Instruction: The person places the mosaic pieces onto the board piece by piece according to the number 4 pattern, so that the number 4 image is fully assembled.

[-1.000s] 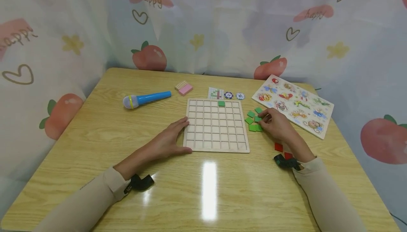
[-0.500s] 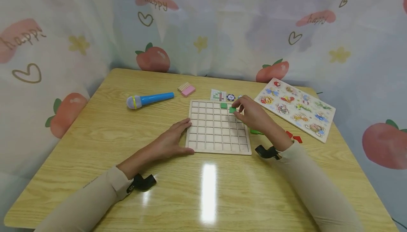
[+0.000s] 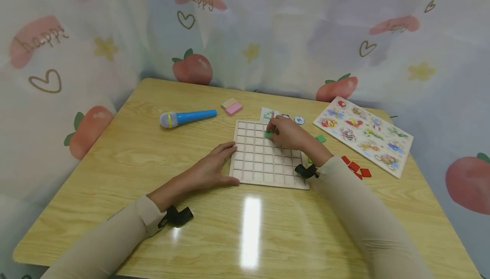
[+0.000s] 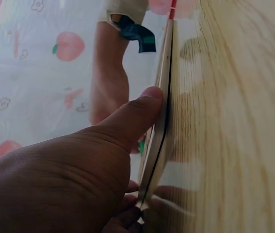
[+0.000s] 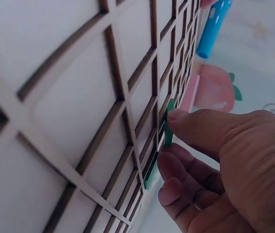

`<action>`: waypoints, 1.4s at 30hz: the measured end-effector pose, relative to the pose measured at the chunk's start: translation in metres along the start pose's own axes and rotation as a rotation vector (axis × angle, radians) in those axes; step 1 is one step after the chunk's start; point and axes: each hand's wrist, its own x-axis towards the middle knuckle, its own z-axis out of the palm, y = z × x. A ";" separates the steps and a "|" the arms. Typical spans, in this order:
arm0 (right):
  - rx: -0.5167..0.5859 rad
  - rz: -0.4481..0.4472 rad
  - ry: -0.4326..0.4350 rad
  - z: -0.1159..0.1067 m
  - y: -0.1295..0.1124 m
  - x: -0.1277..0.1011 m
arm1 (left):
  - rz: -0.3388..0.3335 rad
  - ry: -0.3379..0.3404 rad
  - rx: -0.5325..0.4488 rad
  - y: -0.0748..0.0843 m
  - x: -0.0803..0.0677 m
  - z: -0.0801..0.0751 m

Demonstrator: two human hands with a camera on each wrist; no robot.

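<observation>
The right hand [image 3: 285, 133] pinches a green tile [image 3: 267, 134] between thumb and fingers over a far-row cell of the wooden grid board [image 3: 268, 155]. The left hand [image 3: 212, 169] rests with straight fingers against the board's left edge, thumb on its near corner. The board lies mid-counter [image 3: 115, 155], bare wood to its left; it seems well short of the near edge.

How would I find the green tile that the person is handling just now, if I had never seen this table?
Start at the pale wooden grid board in the middle of the yellow wood-grain table. Near its far edge the right hand reaches in; the small green square tile sits at its fingers. Unlike the loose green tile right of the board, it is at the grid's cells.
</observation>
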 end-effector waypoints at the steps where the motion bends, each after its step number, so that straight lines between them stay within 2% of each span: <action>1: 0.006 0.003 0.002 0.001 0.001 0.000 | -0.001 -0.005 0.001 0.001 0.000 0.000; 8: 0.007 0.000 -0.003 0.002 0.000 0.000 | -0.005 -0.015 -0.007 0.004 -0.001 -0.002; 11: 0.005 -0.023 0.024 -0.004 0.000 -0.010 | -0.006 -0.011 -0.006 0.004 -0.001 -0.002; 15: 0.030 -0.032 0.141 -0.022 0.010 -0.053 | -0.005 -0.015 0.002 0.006 0.002 0.000; 20: 0.082 0.058 0.304 -0.031 0.037 -0.118 | -0.032 -0.014 0.006 0.005 0.004 -0.001; 24: 0.165 0.193 0.319 -0.018 0.058 -0.153 | -0.040 -0.014 0.006 0.005 0.004 -0.002; 27: 0.236 0.251 0.331 -0.006 0.071 -0.170 | -0.035 -0.021 -0.005 0.004 0.004 0.000; 31: 0.265 0.236 0.358 0.009 0.082 -0.172 | -0.032 -0.018 -0.012 0.001 0.003 0.001; 42: 0.138 0.203 0.328 0.020 0.087 -0.167 | -0.027 -0.021 0.012 0.003 0.004 0.000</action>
